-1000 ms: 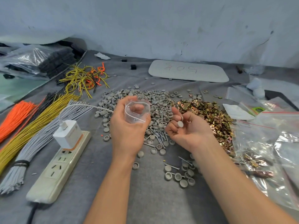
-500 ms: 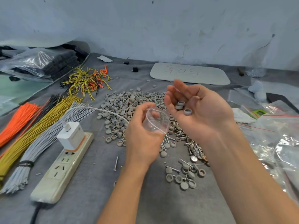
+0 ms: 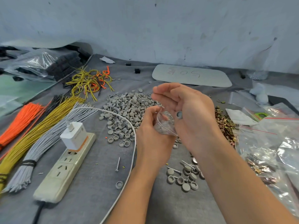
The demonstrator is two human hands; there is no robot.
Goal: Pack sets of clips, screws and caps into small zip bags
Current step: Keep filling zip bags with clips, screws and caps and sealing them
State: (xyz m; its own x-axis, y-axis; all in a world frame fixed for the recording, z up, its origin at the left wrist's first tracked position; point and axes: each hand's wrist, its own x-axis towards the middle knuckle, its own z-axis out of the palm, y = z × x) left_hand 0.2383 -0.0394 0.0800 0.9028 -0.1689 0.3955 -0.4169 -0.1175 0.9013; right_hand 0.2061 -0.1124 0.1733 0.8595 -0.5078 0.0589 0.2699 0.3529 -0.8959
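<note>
My left hand [image 3: 151, 135] holds a small clear zip bag [image 3: 165, 123] with its mouth held open between thumb and fingers. My right hand [image 3: 191, 113] is tipped palm-inward over the bag's mouth, fingers nearly straight, and a grey cap [image 3: 179, 114] lies on its palm at the bag's edge. Behind the hands spreads a big pile of grey caps [image 3: 127, 109]. Brass clips [image 3: 225, 122] lie in a heap to the right. A few screws and caps [image 3: 186, 175] sit near my right forearm, and a single screw [image 3: 117, 164] lies by the white cable.
A power strip [image 3: 64, 167] with a white charger [image 3: 73, 135] lies at the left, its cable [image 3: 131, 159] running past my left wrist. Orange, yellow and grey wire bundles [image 3: 40, 123] fan out further left. Clear bags [image 3: 271, 147] of parts crowd the right. A grey board [image 3: 192, 75] rests by the wall.
My right hand has tilted from palm-up to palm-inward over the bag's mouth; of the caps it showed before, only one is visible now. My left hand stays close under it with the bag.
</note>
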